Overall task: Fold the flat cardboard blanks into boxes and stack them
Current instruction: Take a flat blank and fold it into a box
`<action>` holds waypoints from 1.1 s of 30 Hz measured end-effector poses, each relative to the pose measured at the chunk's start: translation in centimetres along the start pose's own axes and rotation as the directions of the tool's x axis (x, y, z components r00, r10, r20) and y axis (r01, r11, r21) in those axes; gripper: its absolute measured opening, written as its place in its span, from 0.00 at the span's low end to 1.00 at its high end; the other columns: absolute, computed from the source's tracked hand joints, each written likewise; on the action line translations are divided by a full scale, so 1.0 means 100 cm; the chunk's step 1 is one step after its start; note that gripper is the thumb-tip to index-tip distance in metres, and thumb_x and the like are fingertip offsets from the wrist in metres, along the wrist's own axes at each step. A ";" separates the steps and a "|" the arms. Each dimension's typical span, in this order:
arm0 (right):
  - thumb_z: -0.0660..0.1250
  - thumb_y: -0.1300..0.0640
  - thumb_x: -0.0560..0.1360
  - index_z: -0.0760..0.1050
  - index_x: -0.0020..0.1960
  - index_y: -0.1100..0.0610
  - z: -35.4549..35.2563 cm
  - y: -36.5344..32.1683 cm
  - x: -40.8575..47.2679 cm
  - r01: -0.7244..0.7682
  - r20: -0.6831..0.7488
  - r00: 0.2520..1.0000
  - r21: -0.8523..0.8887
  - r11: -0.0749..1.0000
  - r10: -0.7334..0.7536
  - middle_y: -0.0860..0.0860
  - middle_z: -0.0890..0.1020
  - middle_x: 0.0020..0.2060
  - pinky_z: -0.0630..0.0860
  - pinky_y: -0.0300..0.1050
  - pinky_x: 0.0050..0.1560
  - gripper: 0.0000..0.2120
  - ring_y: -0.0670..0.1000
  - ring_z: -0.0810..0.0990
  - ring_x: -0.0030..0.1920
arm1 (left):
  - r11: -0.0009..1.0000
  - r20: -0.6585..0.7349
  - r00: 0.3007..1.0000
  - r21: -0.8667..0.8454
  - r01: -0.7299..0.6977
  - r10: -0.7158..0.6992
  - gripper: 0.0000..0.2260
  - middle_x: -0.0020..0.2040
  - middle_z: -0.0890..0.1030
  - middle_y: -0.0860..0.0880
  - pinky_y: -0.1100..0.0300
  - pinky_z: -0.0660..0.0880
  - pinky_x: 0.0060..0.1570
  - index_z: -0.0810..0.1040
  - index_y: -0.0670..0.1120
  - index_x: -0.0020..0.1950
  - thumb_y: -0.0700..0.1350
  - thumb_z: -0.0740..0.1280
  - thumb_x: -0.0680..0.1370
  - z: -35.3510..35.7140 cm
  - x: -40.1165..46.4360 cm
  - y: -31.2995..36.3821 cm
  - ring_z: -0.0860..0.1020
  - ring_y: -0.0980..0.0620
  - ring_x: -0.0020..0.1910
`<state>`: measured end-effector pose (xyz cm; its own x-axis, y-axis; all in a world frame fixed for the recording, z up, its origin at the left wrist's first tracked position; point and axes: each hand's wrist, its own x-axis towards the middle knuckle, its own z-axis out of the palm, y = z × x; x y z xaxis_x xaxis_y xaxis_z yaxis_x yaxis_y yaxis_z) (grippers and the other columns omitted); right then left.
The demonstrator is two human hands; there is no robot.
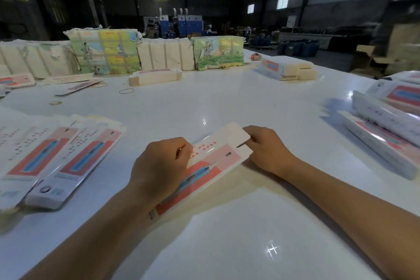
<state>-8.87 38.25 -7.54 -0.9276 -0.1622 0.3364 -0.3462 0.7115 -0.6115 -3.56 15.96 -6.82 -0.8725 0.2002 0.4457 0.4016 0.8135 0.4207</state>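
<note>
My left hand (163, 166) and right hand (264, 146) both grip the blank (213, 161) between them; uneven pressure could crease it crooked.

The held box blank (211, 161) is white with pink and red panels, a blue stripe and rows of red dots; the surface (227, 245) is glossy white; far bundles (104, 54) show green-and-yellow pictures
</note>
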 end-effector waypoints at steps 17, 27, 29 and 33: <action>0.63 0.66 0.74 0.77 0.52 0.62 -0.012 -0.020 -0.015 -0.289 0.259 0.955 0.921 0.262 0.142 0.59 0.84 0.38 0.78 0.40 0.30 0.09 0.53 0.82 0.35 | 0.971 0.101 0.992 0.221 -0.091 0.070 0.46 0.64 0.67 0.56 0.67 0.68 0.43 0.49 0.52 0.76 0.72 0.62 0.67 0.012 -0.004 0.029 0.69 0.58 0.60; 0.58 0.57 0.81 0.80 0.58 0.54 0.006 -0.017 -0.029 0.142 -0.188 0.975 0.114 0.983 -0.119 0.43 0.70 0.63 0.71 0.34 0.57 0.13 0.42 0.70 0.60 | 0.928 -0.055 0.998 0.368 0.052 -0.034 0.41 0.58 0.69 0.55 0.70 0.61 0.31 0.54 0.52 0.73 0.71 0.63 0.67 0.009 -0.008 0.036 0.66 0.58 0.47; 0.57 0.56 0.81 0.80 0.59 0.52 0.007 -0.019 -0.033 0.167 -0.132 0.979 0.088 0.982 -0.155 0.40 0.69 0.64 0.65 0.33 0.61 0.14 0.40 0.66 0.62 | 0.920 -0.089 0.995 0.383 0.079 -0.048 0.41 0.58 0.69 0.55 0.69 0.63 0.33 0.54 0.52 0.72 0.71 0.63 0.67 0.007 -0.008 0.037 0.67 0.58 0.48; 0.62 0.60 0.79 0.80 0.57 0.48 0.007 -0.024 -0.036 0.196 -0.152 0.973 0.172 0.965 -0.171 0.43 0.72 0.64 0.70 0.42 0.64 0.13 0.42 0.69 0.63 | 0.910 -0.099 0.993 0.404 0.096 -0.060 0.40 0.57 0.69 0.54 0.66 0.66 0.37 0.54 0.52 0.72 0.70 0.63 0.68 0.008 -0.010 0.038 0.71 0.57 0.52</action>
<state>-4.82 36.65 -7.78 -0.8226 -0.1753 0.5410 -0.5404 0.5372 -0.6476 -1.34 19.27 -6.29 -0.8635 0.0958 0.4952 0.1695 0.9798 0.1061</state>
